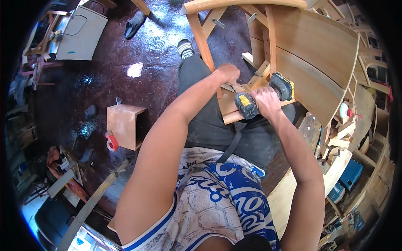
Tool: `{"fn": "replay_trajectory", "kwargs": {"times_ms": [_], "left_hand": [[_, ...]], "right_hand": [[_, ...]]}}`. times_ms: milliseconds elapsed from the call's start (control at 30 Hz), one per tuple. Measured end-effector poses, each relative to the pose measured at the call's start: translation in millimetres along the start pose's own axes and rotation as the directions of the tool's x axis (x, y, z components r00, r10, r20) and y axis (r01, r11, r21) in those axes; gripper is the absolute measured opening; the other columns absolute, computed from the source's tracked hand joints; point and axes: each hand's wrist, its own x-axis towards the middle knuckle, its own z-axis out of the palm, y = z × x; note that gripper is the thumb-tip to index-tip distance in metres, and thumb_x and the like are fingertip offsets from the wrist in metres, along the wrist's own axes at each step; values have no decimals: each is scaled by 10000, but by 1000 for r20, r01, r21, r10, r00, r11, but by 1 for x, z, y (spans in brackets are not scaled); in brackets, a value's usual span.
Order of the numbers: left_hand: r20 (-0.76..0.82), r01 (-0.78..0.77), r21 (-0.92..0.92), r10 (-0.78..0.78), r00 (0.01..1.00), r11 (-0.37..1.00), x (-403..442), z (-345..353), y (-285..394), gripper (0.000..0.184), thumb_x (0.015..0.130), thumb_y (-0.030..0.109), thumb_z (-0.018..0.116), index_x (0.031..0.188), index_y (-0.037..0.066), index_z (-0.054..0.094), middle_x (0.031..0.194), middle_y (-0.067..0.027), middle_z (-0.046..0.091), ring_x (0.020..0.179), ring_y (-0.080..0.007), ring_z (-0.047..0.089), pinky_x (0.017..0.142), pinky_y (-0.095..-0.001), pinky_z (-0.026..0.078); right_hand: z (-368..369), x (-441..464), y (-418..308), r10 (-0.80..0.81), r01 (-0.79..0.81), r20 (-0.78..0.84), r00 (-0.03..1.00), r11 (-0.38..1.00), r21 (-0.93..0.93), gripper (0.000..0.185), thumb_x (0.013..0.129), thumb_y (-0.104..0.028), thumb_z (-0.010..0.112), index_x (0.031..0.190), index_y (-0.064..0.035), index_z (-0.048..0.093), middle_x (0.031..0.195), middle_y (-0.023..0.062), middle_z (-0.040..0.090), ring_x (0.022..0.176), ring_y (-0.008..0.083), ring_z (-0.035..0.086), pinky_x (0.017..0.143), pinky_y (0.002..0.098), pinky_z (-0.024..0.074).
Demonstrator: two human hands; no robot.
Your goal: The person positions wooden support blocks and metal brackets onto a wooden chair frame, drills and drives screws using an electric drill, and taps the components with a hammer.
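My right hand point(268, 101) is wrapped round the grip of a black and yellow cordless drill point(282, 87), whose battery sticks out to the left of the hand. My left hand point(228, 74) is closed at the edge of a wooden chair frame point(202, 44), by the left end of its seat part; what its fingers hold is too small to make out. The frame lies across my lap, with a wide curved plywood panel point(312, 54) on its right side. Small wood blocks point(263, 70) sit at the joint between my hands.
A wooden box point(121, 125) with a red tape dispenser point(112, 142) stands on the dark floor at left. A sandal point(135, 25) lies at the top. Wood offcuts point(341, 136) and a blue case point(351, 173) are at right. A long wooden stick point(92, 205) leans at lower left.
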Motion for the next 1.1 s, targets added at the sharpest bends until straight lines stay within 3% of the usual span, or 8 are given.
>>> {"fn": "replay_trajectory", "kwargs": {"times_ms": [67,133,333,600,700,900,1067,1100], "left_hand": [[22,24,20,-24,999,1000,1,-2,-1,263,661,155,674,895,99,780,937,-158,745,934,-368,705,802,-479,560],[-60,-6,-40,3,998,999,-1,3,-3,242,625,138,651,834,50,734,832,-204,711,861,-417,687,764,-511,544],[-7,-31,33,31,999,999,-2,-1,-2,291,651,145,650,915,82,753,885,-200,725,902,-409,695,795,-511,551],[-61,5,35,-3,998,999,-6,5,0,261,668,162,653,907,121,753,900,-173,731,905,-393,694,801,-501,549],[-59,71,-13,-72,996,997,-12,0,-2,238,685,177,663,900,160,764,906,-131,742,892,-366,700,787,-476,551],[-45,149,-188,-160,986,971,-11,-3,-9,163,739,221,682,865,208,784,885,-50,753,873,-298,709,774,-432,542],[-68,146,-178,-161,985,973,-6,-2,-9,148,752,198,668,838,217,786,858,-43,753,853,-297,711,782,-426,540],[-64,152,-169,-164,984,974,-7,-3,-8,149,746,193,668,835,210,787,852,-50,753,851,-300,711,785,-426,540]], "right_hand": [[-2,3,3,-25,25,0,1000,999,-31,99,892,-149,581,938,-110,660,853,93,696,886,251,698,778,386,525],[-4,4,2,-86,86,-1,996,993,-82,96,890,-152,582,921,-108,661,847,83,693,881,240,695,776,379,521],[0,-1,-1,-51,49,-21,998,995,-87,105,875,-157,599,933,-104,669,838,78,687,878,239,690,780,375,517],[5,-6,4,-16,15,-44,999,999,-33,124,873,-152,597,961,-105,671,861,81,690,896,247,692,794,386,518],[7,-11,9,-16,24,-144,989,998,55,142,849,-166,621,973,-120,674,850,70,687,901,252,691,801,391,520],[-89,-62,13,80,-27,-183,980,960,278,224,704,-135,736,921,-131,679,806,83,669,864,275,689,788,385,523],[-146,-125,2,425,-232,-221,878,781,580,321,696,-103,752,1015,-79,719,811,122,672,803,324,674,741,405,512],[-143,-135,-1,430,-233,-222,875,776,586,321,696,-103,752,1015,-79,719,811,122,672,803,324,674,741,405,512]]}}
